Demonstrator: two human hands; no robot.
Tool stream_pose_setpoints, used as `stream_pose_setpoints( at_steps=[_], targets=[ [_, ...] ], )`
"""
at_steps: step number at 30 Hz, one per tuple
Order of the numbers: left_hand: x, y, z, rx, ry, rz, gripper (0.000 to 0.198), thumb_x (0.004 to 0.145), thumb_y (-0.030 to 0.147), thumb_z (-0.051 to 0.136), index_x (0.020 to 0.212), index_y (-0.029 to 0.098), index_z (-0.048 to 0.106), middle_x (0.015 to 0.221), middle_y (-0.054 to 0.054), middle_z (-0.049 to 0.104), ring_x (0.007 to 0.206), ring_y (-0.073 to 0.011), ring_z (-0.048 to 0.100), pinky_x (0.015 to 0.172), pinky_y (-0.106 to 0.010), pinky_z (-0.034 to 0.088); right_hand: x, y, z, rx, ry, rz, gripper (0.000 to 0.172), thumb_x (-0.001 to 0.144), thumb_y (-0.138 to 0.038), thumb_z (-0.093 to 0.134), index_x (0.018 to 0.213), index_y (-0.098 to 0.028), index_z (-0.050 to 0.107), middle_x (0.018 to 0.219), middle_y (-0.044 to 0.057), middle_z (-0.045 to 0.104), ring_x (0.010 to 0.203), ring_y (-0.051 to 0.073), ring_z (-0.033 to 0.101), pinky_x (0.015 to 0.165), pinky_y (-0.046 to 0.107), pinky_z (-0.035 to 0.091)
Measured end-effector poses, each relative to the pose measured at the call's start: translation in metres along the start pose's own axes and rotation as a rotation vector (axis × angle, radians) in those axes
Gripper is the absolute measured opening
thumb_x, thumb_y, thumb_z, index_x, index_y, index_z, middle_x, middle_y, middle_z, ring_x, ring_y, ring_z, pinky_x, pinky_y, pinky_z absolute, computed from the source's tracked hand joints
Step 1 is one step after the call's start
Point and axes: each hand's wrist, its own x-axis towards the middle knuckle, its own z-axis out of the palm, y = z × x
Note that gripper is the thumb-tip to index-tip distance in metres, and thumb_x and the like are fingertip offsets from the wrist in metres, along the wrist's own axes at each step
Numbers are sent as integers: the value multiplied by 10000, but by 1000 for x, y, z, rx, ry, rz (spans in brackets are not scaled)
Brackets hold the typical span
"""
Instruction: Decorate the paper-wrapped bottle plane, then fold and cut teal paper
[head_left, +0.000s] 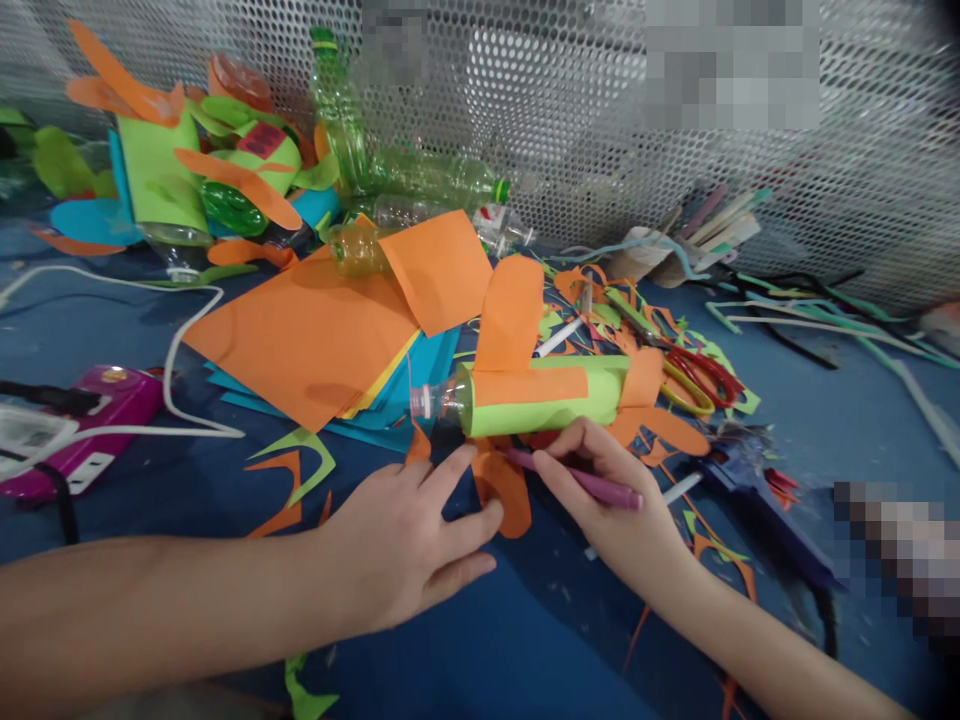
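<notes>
A clear plastic bottle (452, 400) lies on its side, wrapped in green paper (540, 414) with an orange strip over it. Orange paper wings stick out from it: an upper wing (513, 312) and a lower wing (502, 490). My left hand (405, 545) rests beside the bottle's neck end, fingers spread, with fingertips at the lower wing. Between the fingers of my right hand (611, 485) is a purple marker (600, 487), its tip near where the lower wing meets the bottle. Smaller orange pieces (641, 378) form the tail end.
Orange sheets (300, 330) and blue sheets (382, 425) lie behind my left hand. Scissors (705, 378) and a blue glue gun (772, 510) are at right among paper scraps. A magenta power box (112, 420) with cables sits left. Green bottles (435, 175) stand and lie along the mesh wall.
</notes>
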Motion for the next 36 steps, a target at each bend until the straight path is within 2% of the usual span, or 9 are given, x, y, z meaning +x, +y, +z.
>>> stream_pose_setpoints(
  at_steps=[9, 13, 19, 24, 28, 32, 36],
  targets=[
    [2, 0, -2, 31, 14, 7, 341, 938, 416, 366, 1198, 297, 552, 1278, -179, 471, 767, -244, 591, 562, -393, 522, 0, 1, 1, 21, -27, -11, 195, 859, -317, 570, 733, -221, 456, 631, -42, 492, 574, 110, 469, 526, 232, 372],
    [2, 0, 0, 41, 38, 12, 327, 924, 390, 410, 1196, 296, 565, 1275, -176, 472, 756, -232, 582, 565, -382, 516, 0, -2, -1, 85, 12, -18, 228, 880, -345, 535, 718, -217, 439, 632, -43, 481, 579, 103, 469, 561, 231, 400],
    [0, -1, 3, 34, 110, 33, 321, 924, 365, 409, 1178, 290, 591, 1288, -160, 465, 797, -242, 580, 587, -363, 501, -1, -6, -5, 270, -112, 29, 253, 930, -425, 425, 797, -216, 477, 549, -60, 463, 506, 99, 456, 522, 245, 392],
    [1, -1, 3, 59, 119, 49, 319, 925, 343, 399, 1156, 277, 608, 1210, -164, 512, 761, -233, 572, 574, -358, 502, 3, -7, -6, 341, -124, 43, 239, 865, -386, 553, 719, -212, 480, 639, -50, 458, 606, 100, 497, 655, 263, 472],
    [2, -1, 3, 96, 117, 49, 331, 926, 356, 392, 1169, 272, 601, 1213, -182, 511, 775, -251, 572, 561, -372, 508, 4, -4, -7, 305, -73, 62, 220, 893, -371, 513, 747, -207, 497, 670, -41, 486, 608, 95, 498, 603, 236, 434],
    [1, 0, 1, 74, 64, 34, 342, 924, 385, 417, 1216, 295, 569, 1258, -173, 489, 786, -239, 571, 581, -371, 512, 4, -1, -7, 261, -53, 39, 183, 836, -337, 613, 775, -209, 498, 713, -31, 519, 648, 107, 533, 610, 240, 421],
    [1, 1, -1, 44, 21, -4, 357, 932, 411, 391, 1221, 298, 567, 1286, -178, 464, 781, -248, 583, 583, -398, 514, 3, -2, -5, 132, 9, 48, 273, 853, -366, 589, 670, -214, 455, 542, -63, 446, 496, 93, 411, 511, 237, 348]
  ],
)
